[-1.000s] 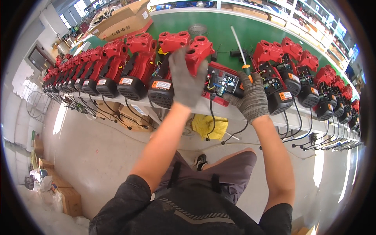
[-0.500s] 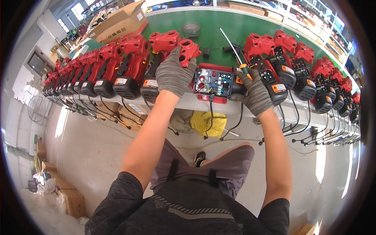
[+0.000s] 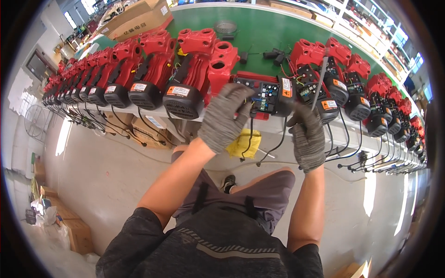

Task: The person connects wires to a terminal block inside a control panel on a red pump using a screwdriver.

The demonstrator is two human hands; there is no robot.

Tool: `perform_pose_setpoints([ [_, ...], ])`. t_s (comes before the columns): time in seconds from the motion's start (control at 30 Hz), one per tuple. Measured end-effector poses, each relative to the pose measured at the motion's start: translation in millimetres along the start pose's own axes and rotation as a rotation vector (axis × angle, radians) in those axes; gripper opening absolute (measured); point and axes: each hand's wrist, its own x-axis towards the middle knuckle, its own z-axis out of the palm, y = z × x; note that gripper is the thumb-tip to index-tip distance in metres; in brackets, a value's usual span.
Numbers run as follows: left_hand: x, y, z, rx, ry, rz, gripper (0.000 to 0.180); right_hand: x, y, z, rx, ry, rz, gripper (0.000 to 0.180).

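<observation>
In front of me lies a red pump [image 3: 221, 67] with a black motor end and an open black box showing a circuit board [image 3: 265, 96]. My left hand [image 3: 225, 113], in a grey knitted glove, reaches over the box's left edge. Its thumb stands apart from its bent fingers, and I see nothing held. To the right of the box my right hand [image 3: 307, 136], gloved alike, is closed around a screwdriver. The screwdriver's blurred shaft [image 3: 320, 83] points up and away, while its handle is mostly hidden by the glove.
Red pumps [image 3: 183, 95] with black motors line the bench to the left. More, with exposed boards [image 3: 356, 83], stand at right. Black cords [image 3: 283, 143] hang off the front edge. Small black cylinders [image 3: 276, 56], a round mesh dish [image 3: 225, 28] and a cardboard box [image 3: 136, 21] lie farther back.
My left hand has moved from the red pump head down to the circuit box's left edge. My right hand has drawn back from the box toward me, and the screwdriver has swung more upright.
</observation>
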Motion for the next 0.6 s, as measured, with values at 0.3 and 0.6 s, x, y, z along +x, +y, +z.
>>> perform_pose_setpoints([
  [0.3,-6.1,-20.4,40.6,-0.044,-0.147,0.001,0.029,25.0,-15.7,48.2,-0.428,0.091,-0.080,0.044],
  [0.6,-11.6,-31.3,43.3,-0.071,-0.115,0.102,0.023,19.9,8.9,66.7,-0.487,0.105,-0.159,0.021],
])
